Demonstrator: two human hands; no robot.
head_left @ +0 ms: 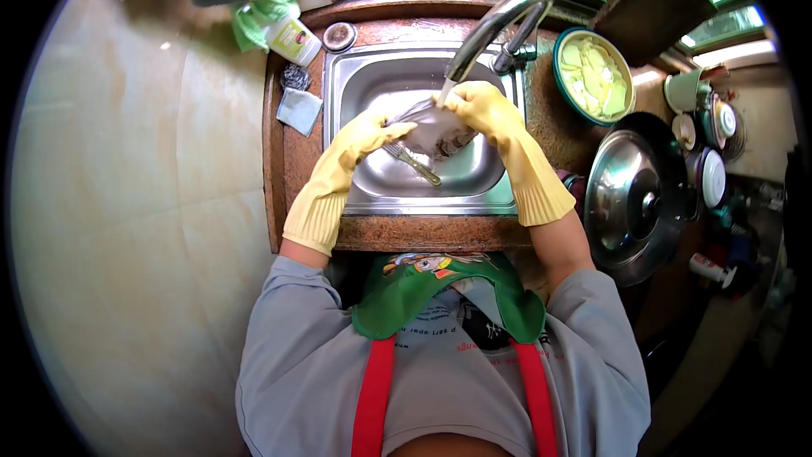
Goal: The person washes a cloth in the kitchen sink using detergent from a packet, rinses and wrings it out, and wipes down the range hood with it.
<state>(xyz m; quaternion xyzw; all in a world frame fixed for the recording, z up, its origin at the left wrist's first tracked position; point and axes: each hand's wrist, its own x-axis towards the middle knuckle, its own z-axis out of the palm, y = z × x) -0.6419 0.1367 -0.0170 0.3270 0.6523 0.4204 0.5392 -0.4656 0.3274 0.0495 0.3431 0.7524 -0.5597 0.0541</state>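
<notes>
Both my hands wear yellow rubber gloves and are over a steel sink (381, 199). Between them, under the curved faucet (493, 27), is a clear, thin item like a plastic bag (427, 129). My left hand (372, 133) has its fingers at the item's left side. My right hand (478, 108) is closed on its upper right edge, close to the faucet's mouth. A fork with a patterned handle (414, 165) lies in the basin below the item. Some brown bits show at the item's lower right.
Left of the sink are a blue sponge (299, 111), a steel scrubber (295, 77) and a white bottle (293, 41). To the right stand a bowl of pale pieces (595, 79) and a large pan with a lid (636, 203). Jars line the far right.
</notes>
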